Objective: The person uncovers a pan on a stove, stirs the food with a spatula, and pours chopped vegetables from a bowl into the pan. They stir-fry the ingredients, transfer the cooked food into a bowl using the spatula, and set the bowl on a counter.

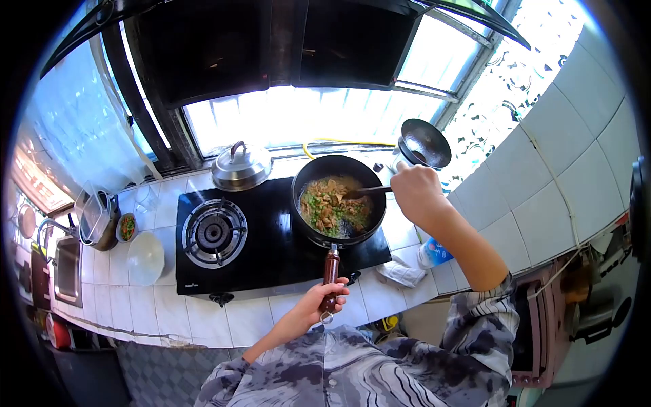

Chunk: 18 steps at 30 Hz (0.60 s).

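A dark wok [298,203] sits over the right burner of a black gas stove [271,268]. Inside it lies food [332,207], brownish pieces mixed with chopped green bits. My left hand [324,298] is closed around the wok's reddish-brown handle [331,268], close to my body. At the wok's right side, my right hand [417,192] grips the end of a dark spatula [373,191]. The spatula's blade rests among the food, partly covered by it.
A steel lid [241,168] stands behind the bare left burner [215,233]. To the left are a white bowl [146,258], a small bowl of chopped vegetables [127,227] and a sink [68,268]. A small black pan [425,144] is at back right, a folded cloth [401,271] at front right.
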Motion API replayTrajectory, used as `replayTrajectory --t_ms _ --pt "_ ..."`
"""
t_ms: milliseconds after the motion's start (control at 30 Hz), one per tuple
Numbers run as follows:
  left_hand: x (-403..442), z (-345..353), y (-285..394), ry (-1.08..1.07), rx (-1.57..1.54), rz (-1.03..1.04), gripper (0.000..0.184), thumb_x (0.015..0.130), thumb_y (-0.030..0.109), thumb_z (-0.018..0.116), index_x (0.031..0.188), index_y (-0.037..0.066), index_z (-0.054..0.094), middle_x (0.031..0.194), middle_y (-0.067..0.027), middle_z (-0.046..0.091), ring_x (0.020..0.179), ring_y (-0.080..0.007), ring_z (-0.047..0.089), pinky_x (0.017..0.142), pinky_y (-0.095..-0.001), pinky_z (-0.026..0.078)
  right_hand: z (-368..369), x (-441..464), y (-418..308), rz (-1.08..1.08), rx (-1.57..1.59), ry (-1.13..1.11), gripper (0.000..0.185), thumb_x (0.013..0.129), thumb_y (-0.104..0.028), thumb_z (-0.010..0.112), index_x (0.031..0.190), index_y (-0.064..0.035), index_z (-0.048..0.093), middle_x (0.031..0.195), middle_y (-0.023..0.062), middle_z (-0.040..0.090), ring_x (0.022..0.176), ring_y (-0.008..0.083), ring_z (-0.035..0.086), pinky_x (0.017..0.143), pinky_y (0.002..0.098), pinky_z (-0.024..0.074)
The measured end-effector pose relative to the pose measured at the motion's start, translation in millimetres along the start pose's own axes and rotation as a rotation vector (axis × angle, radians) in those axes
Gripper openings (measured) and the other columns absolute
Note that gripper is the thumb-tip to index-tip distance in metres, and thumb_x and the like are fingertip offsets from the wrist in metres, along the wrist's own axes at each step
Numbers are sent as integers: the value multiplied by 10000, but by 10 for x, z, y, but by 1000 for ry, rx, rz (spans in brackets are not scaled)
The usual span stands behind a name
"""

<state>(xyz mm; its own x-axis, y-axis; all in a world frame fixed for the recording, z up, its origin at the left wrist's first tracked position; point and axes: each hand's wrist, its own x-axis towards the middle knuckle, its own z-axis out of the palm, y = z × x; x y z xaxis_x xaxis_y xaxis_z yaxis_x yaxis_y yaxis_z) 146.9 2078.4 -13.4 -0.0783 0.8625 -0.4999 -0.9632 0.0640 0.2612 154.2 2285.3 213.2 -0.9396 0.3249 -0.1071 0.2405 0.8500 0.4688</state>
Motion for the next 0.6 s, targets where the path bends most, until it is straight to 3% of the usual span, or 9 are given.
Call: replayTrajectory --t_ms 100,267,400,500,533,600 --pt "20 3 -37 -26 -8 1 352 786 95 584 1102 30 445 832 -88 512 610 -129 484 466 -232 411 128 47 -82 26 -2 -5 134 724 -74 578 818 -46 670 916 109 600 799 224 626 665 300 504" --pt "5 55 -94 -30 -31 31 354 787 87 578 1111 31 445 820 -90 520 597 -129 479 457 -231 407 414 154 -188 32 81 -218 165 745 -121 577 872 -81 675 925 119 647 892 209 625 730 296 497" --pt "21 25 -84 -62 -57 44 331 793 57 565 1105 34 454 821 -103 529 604 -144 497 461 -243 422 337 10 -72 100 192 -128 173 741 -87 555 867 -55 671 939 131 633 893 228 620 733 298 493" --pt "52 -2 -88 -51 -68 25 334 790 64 571 1103 38 457 813 -102 531 590 -141 487 448 -242 408 697 130 -185 234 191 81 157 750 -80 553 851 -40 667 1052 145 541 926 246 584 712 291 498" --pt "89 -69 -95 -80 -61 14 318 811 116 578 1095 39 459 852 -116 548 614 -165 525 458 -253 445 903 178 -239 229 200 162 165 738 -52 537 862 17 622 974 160 539 871 272 594 698 326 500" --pt "94 -153 -99 -60 -34 11 327 860 252 544 1091 37 459 935 -143 560 756 -240 586 591 -335 519 1248 163 -359 217 235 226 200 735 -36 537 915 36 584 985 162 525 867 269 587 699 330 502"
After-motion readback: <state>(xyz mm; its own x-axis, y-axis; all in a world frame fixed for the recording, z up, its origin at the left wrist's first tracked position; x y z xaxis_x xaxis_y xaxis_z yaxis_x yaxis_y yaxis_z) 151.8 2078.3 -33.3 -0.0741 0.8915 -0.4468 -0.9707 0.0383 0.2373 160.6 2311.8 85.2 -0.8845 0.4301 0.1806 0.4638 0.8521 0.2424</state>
